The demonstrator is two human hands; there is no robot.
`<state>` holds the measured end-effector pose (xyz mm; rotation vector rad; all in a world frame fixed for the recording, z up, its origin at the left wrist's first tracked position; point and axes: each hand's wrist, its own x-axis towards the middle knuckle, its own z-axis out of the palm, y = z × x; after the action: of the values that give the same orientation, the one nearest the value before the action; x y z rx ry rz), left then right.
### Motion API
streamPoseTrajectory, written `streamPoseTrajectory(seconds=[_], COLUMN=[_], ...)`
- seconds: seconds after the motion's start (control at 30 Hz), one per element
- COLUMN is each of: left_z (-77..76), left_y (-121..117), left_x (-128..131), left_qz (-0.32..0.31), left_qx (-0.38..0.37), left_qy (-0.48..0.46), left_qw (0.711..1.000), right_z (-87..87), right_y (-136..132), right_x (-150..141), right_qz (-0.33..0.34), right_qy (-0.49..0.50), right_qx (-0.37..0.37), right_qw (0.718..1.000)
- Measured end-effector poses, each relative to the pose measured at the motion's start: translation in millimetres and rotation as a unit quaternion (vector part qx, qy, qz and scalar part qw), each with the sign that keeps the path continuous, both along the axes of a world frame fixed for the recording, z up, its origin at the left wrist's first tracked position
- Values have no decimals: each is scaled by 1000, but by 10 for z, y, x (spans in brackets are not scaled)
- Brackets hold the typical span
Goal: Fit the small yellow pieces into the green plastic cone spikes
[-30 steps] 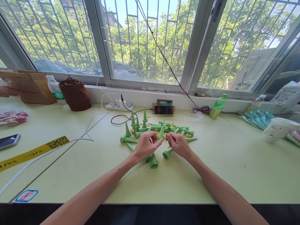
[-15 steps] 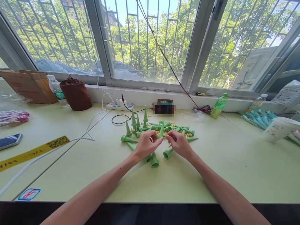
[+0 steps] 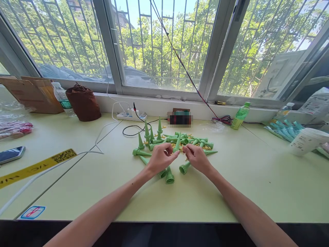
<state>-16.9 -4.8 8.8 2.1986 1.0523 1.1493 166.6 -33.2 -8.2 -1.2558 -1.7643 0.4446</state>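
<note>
My left hand (image 3: 162, 157) is closed around the base of a green plastic watering spike (image 3: 178, 141), whose point is up and tilts slightly right. My right hand (image 3: 197, 157) pinches close beside it, with a bit of a small yellow valve showing at the fingertips, mostly hidden. Around both hands lies a pile of green spikes with ribbed caps, one open cap (image 3: 170, 179) facing me. Small yellow valves (image 3: 188, 135) are scattered behind the hands. Several spikes stand upright at the left back, among them a tall spike (image 3: 159, 128) with a yellow valve in its side.
A power strip (image 3: 131, 116) with cables lies by the window sill. At left are a brown drawstring bag (image 3: 83, 104), a phone (image 3: 11, 155) and a yellow tape strip (image 3: 38, 168). To the right stand a green bottle (image 3: 240, 116) and a white cup (image 3: 308, 142).
The spike in my left hand has tilted slightly to the right. My right hand's fingers have shifted a little at the spike's side; both arms are almost still.
</note>
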Motion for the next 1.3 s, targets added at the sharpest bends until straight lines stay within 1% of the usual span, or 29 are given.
streamPoseTrajectory(seconds=[0.17, 0.4, 0.73, 0.83, 0.9, 1.0, 1.07, 1.17, 1.3], left_z=[-3, -22, -21, -19, -13, -3, -5, -24, -32], left_y=[6, 11, -4, -1, 2, 10, 23, 54, 77], left_x=[7, 5, -4, -5, -2, 4, 5, -1, -4], left_qz=[11, 3, 1, -4, -8, -18, -30, -53, -117], left_qx=[3, 8, -4, 3, 2, -24, -51, -86, -144], left_qy=[-10, -8, -10, -12, -24, -59, -80, -97, -109], left_qw=[1000, 1000, 1000, 1000, 1000, 998, 995, 990, 977], right_z=[23, 20, 23, 18, 24, 44, 57, 65, 63], right_y=[-14, -9, -12, -13, -19, -33, -42, -52, -62], right_x=[-17, -15, -22, -19, -18, -19, -21, -28, -43], right_qz=[15, 7, -8, -4, 4, 14, 15, 24, 40], right_qy=[54, 39, -1, 12, 46, 101, 116, 121, 108], right_qx=[-12, -5, 4, 1, -7, -15, -12, -10, -11], right_qw=[998, 999, 1000, 1000, 999, 995, 993, 992, 993])
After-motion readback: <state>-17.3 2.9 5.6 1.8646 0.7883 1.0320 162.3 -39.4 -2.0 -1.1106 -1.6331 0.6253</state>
